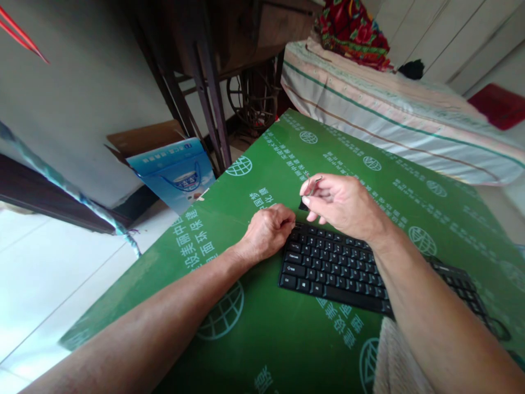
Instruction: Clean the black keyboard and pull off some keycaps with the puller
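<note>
A green tabletop (pixel 254 284), printed with pale globes and lettering, took up most of the view, its near edge running out of frame. Beyond it stood a bed (pixel 394 120) with a striped cover, cut off at the right edge. Dark wooden furniture (pixel 209 60) stood at the far left of the tabletop, its top out of frame and its shaded underside hard to read.

The black keyboard (pixel 328 268) lay on the tabletop, its main block of keys facing up. The right forearm crossed over it, so a stretch of keys was hidden and the number pad showed only past the arm; many legends were too small to read. A blue printed package (pixel 176 175) stood beside the tabletop, its lower part hidden behind the edge. A beige cloth (pixel 397 361) was cut off below and partly covered by the forearm.

The right hand (pixel 346 205) was above the keyboard's far edge, thumb and forefinger pinched on a thin strand (pixel 315 186), the other fingers loosely curled. The left hand (pixel 270 230) was curled at the keyboard's upper left corner; its fingertips were hidden, so whether they gripped anything could not be told. A small dark piece (pixel 303 206) showed beneath the right thumb, and whether it joined the strand was unclear.
</note>
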`<state>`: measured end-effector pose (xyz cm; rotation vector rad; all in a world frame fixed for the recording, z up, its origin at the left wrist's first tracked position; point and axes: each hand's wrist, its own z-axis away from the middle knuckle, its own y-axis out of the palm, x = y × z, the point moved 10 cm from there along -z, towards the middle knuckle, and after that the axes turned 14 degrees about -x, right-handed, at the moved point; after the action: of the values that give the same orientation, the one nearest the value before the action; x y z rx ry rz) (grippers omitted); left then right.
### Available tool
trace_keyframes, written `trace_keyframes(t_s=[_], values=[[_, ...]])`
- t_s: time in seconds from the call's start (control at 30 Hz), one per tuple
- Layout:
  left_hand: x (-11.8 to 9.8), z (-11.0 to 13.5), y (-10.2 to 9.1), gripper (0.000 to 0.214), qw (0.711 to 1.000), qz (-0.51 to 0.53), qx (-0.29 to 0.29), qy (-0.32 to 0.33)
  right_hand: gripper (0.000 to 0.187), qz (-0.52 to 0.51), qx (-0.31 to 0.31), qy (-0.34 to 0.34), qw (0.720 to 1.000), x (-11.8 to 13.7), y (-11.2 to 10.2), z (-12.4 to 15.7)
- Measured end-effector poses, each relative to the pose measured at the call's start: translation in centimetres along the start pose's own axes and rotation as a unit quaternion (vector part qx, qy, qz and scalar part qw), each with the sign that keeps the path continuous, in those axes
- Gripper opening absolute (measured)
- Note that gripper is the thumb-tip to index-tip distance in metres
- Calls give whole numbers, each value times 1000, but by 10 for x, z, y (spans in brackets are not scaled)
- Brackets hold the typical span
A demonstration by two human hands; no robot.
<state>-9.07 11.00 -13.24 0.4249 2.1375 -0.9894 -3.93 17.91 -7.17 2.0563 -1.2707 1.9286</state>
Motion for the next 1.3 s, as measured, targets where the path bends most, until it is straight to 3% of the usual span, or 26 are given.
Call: trace_keyframes(t_s=[0.6,0.9,1.1,1.3], values=[[6,4,-1,17,999,37,36,-17,6,2,-3,-38,999,-3,2,11],[22,4,-4,11,993,78,19,-90,6,100,-10,-110,989,10,6,11],[37,5,-3,15,976,147,15,-161,5,13,12,-52,999,-4,9,9],[28,5,1,19,967,196,43,-158,6,69,10,-87,994,2,10,12]])
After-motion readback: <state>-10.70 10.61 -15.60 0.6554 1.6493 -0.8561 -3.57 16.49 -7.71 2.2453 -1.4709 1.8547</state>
